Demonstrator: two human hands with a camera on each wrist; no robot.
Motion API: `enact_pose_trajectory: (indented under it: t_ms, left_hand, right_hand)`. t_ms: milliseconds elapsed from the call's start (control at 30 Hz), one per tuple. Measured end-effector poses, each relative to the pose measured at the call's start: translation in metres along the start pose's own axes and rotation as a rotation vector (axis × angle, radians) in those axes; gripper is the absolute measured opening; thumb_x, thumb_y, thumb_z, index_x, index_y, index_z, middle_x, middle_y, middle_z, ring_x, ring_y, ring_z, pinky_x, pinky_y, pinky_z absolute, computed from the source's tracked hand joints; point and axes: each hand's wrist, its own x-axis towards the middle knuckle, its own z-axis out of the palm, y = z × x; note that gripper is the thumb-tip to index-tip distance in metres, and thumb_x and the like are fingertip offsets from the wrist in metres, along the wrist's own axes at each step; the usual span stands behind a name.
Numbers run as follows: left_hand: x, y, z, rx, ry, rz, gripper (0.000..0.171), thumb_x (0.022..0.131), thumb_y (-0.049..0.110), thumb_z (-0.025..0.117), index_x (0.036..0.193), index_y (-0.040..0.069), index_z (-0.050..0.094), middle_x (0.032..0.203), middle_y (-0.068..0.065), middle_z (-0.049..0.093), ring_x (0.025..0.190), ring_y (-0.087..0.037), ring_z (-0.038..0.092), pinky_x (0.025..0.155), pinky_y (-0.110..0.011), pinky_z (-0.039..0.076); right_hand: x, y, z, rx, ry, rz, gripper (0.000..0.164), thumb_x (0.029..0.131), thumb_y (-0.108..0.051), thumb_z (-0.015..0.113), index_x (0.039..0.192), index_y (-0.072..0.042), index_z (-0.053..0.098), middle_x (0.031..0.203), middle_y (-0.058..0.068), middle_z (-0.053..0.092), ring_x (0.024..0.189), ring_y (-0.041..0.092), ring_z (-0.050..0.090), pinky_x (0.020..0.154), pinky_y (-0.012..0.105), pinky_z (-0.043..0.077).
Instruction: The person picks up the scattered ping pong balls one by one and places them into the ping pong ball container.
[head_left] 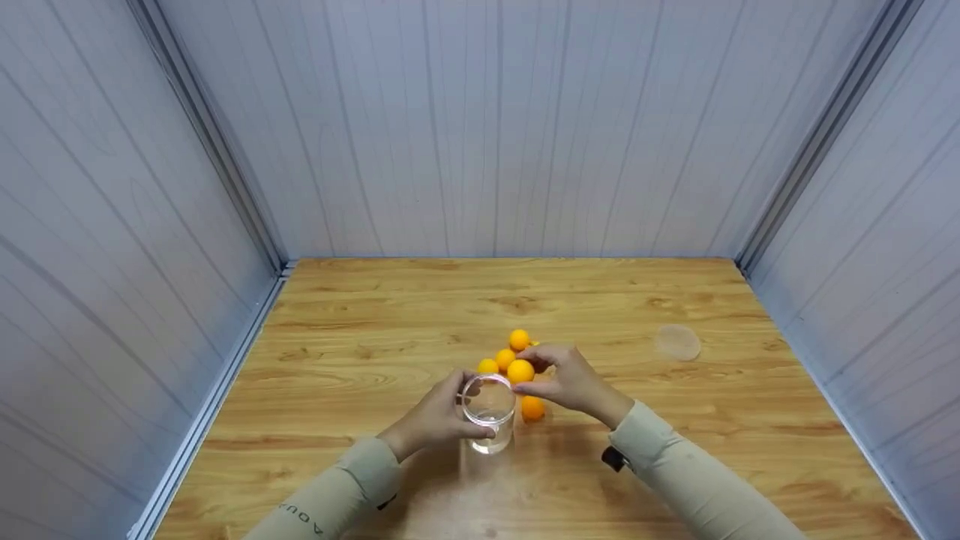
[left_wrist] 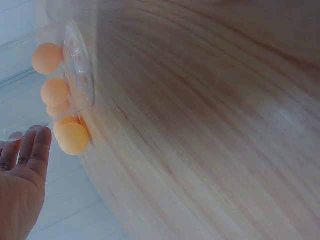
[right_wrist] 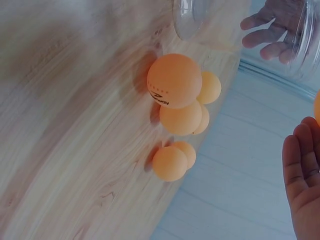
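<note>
My left hand (head_left: 435, 421) holds a clear jar (head_left: 501, 439) upright on the table, fingers behind the rim and thumb across the near side. In the left wrist view, table tennis balls (left_wrist: 55, 92) show through its transparent wall. My right hand (head_left: 574, 381) pinches an orange table tennis ball (head_left: 520, 372) between thumb and fingers, just right of the jar's rim; only its edge enters the right wrist view. Several more such balls lie on the table beyond the jar, and a printed ball (right_wrist: 175, 81) lies nearest the right wrist camera.
A round translucent disc (head_left: 678, 342), like a lid, lies flat on the right of the wooden table (head_left: 360, 330). Pale panel walls (head_left: 495, 135) enclose the table at the back and on both sides.
</note>
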Motion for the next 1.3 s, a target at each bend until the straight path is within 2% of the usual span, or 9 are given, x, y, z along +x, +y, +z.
enact_pose_trajectory:
  t_ms: [200, 300, 500, 667, 767, 867, 1067, 1300]
  left_hand:
    - [0.000, 0.001, 0.000, 0.011, -0.001, -0.004, 0.082, 0.082, 0.021, 0.098, 0.142, -0.005, 0.049, 0.142, -0.029, 0.061, 0.131, -0.049, 0.058, 0.114, -0.066, 0.048]
    - [0.000, 0.001, -0.001, 0.014, 0.000, -0.010, 0.081, 0.082, 0.021, 0.098, 0.141, -0.003, 0.050, 0.143, -0.029, 0.060, 0.132, -0.049, 0.057, 0.114, -0.066, 0.048]
    - [0.000, 0.000, 0.000, -0.002, 0.000, 0.000, 0.075, 0.082, 0.020, 0.097, 0.139, 0.004, 0.052, 0.144, -0.026, 0.061, 0.133, -0.049, 0.057, 0.115, -0.066, 0.048]
    - [0.000, 0.001, 0.001, -0.011, -0.002, 0.014, 0.073, 0.081, 0.018, 0.098, 0.137, 0.005, 0.052, 0.141, -0.023, 0.062, 0.130, -0.049, 0.059, 0.112, -0.065, 0.051]
    - [0.000, 0.002, 0.001, -0.010, 0.000, 0.028, 0.072, 0.081, 0.018, 0.098, 0.135, 0.003, 0.052, 0.140, -0.026, 0.062, 0.129, -0.049, 0.059, 0.111, -0.065, 0.052]
    - [0.000, 0.002, 0.001, -0.002, 0.002, 0.033, 0.072, 0.080, 0.018, 0.098, 0.134, 0.004, 0.052, 0.140, -0.023, 0.063, 0.130, -0.049, 0.059, 0.112, -0.066, 0.050]
    - [0.000, 0.000, 0.002, 0.038, 0.013, 0.044, 0.070, 0.081, 0.020, 0.098, 0.132, 0.004, 0.053, 0.136, -0.015, 0.066, 0.127, -0.046, 0.060, 0.111, -0.064, 0.051]
    - [0.001, -0.001, 0.001, 0.057, 0.014, 0.051, 0.075, 0.081, 0.019, 0.098, 0.134, -0.005, 0.051, 0.136, -0.015, 0.065, 0.127, -0.047, 0.059, 0.111, -0.066, 0.050]
  right_hand:
    - [0.001, -0.004, 0.006, 0.023, -0.021, -0.012, 0.034, 0.092, -0.025, 0.090, 0.119, -0.008, 0.079, 0.107, 0.005, 0.079, 0.092, 0.011, 0.067, 0.085, 0.032, 0.061]
    - [0.002, -0.005, 0.009, 0.024, -0.022, -0.039, 0.034, 0.092, -0.025, 0.090, 0.118, -0.008, 0.079, 0.106, 0.006, 0.078, 0.091, 0.013, 0.066, 0.084, 0.037, 0.062]
    - [0.002, -0.007, 0.014, -0.007, -0.032, -0.108, 0.036, 0.092, -0.026, 0.090, 0.121, -0.007, 0.077, 0.109, 0.006, 0.077, 0.092, 0.014, 0.066, 0.083, 0.037, 0.063]
    - [0.001, -0.009, 0.019, -0.024, -0.020, -0.157, 0.036, 0.091, -0.023, 0.091, 0.118, -0.005, 0.077, 0.107, 0.007, 0.078, 0.089, 0.014, 0.067, 0.079, 0.045, 0.065]
    - [0.001, -0.009, 0.021, -0.040, 0.000, -0.177, 0.034, 0.090, -0.022, 0.092, 0.115, -0.005, 0.077, 0.104, 0.007, 0.077, 0.088, 0.015, 0.067, 0.077, 0.044, 0.064]
    - [0.001, -0.008, 0.024, -0.045, 0.011, -0.194, 0.033, 0.089, -0.021, 0.092, 0.114, -0.005, 0.077, 0.103, 0.007, 0.077, 0.088, 0.015, 0.066, 0.076, 0.042, 0.064]
    - [0.000, -0.009, 0.028, -0.041, 0.008, -0.190, 0.036, 0.089, -0.020, 0.092, 0.117, -0.002, 0.077, 0.107, 0.010, 0.076, 0.090, 0.015, 0.067, 0.076, 0.043, 0.065]
    - [-0.002, -0.010, 0.030, 0.021, -0.009, -0.137, 0.042, 0.089, -0.018, 0.092, 0.120, 0.001, 0.073, 0.109, 0.012, 0.076, 0.091, 0.017, 0.070, 0.079, 0.046, 0.066]
